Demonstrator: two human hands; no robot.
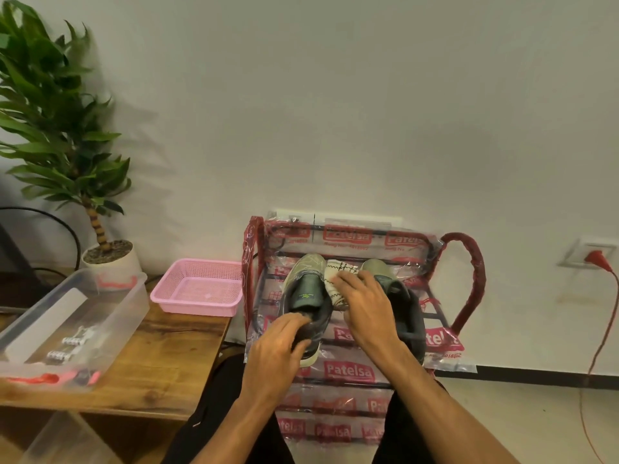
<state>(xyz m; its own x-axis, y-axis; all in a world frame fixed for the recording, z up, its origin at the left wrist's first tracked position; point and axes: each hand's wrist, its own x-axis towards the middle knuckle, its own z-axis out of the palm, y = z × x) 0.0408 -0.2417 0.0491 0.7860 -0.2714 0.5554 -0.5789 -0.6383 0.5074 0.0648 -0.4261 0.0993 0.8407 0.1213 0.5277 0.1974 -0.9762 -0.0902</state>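
Note:
Two olive-and-grey sneakers stand side by side on the top shelf of a red shoe rack (469,262) wrapped in printed plastic. My left hand (278,346) grips the heel of the left sneaker (306,279), its fingers curled over the collar. My right hand (365,306) lies on a white patterned cloth (338,272) between the shoes, fingers spread, and covers part of the right sneaker (407,316).
A wooden table (174,343) stands to the left with a pink basket (201,289), a clear plastic tub (73,316) and a potted plant (107,256). A red cable (603,329) hangs from a wall socket at right. The wall is right behind the rack.

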